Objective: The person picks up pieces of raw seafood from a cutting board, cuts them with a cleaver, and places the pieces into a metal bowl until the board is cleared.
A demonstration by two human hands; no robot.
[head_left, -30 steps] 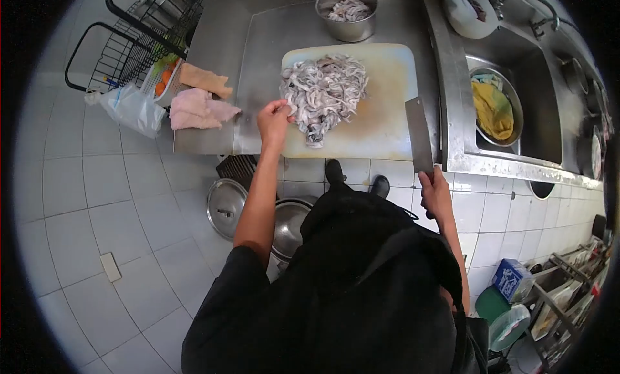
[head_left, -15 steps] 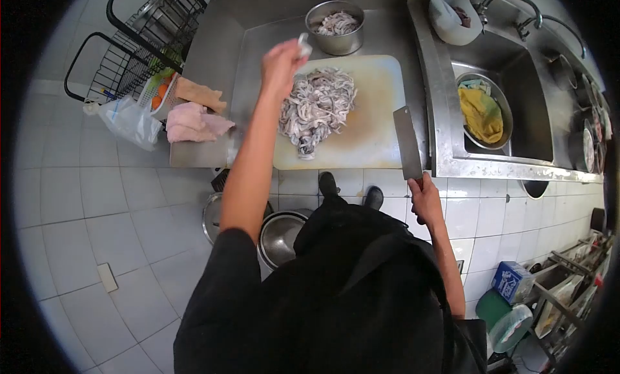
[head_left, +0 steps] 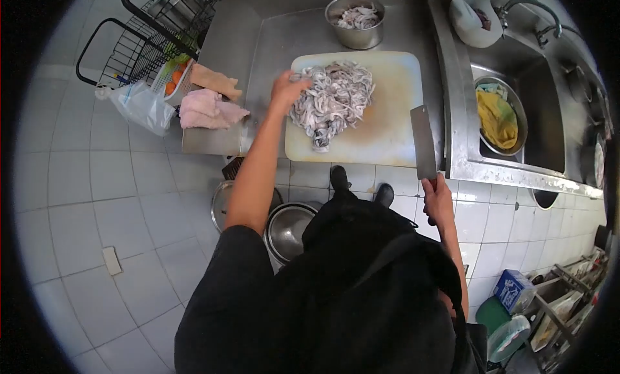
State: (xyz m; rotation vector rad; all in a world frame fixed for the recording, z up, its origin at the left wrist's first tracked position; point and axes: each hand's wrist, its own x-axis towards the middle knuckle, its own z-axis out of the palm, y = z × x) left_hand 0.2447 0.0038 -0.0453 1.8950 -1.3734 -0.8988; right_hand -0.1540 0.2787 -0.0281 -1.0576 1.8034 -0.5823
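Note:
A heap of grey-white squid tentacles (head_left: pixel 336 99) lies on the left half of a pale cutting board (head_left: pixel 397 115). My left hand (head_left: pixel 287 92) reaches to the heap's left edge, its fingers stretched out against the tentacles; nothing held shows in it. Off the board's right side, my right hand (head_left: pixel 439 199) is closed around the handle of a cleaver (head_left: pixel 424 141). The broad blade points away from me and overlaps the board's right edge in view. Behind the board stands a steel pot (head_left: pixel 358 37) with more squid pieces inside.
To the right is a sink (head_left: pixel 539 115) holding a bowl with a yellow cloth (head_left: pixel 497 119). A white plastic jug (head_left: pixel 475 19) stands by the faucet. At left are pink cloths (head_left: pixel 210 109), a plastic bag (head_left: pixel 143 108) and a wire rack (head_left: pixel 123 51). Steel bowls (head_left: pixel 289 230) sit below.
My left hand has come down from beside the pot to the heap's left edge; the small white piece in its fingers no longer shows. The right hand keeps the cleaver. The whole view has shifted slightly.

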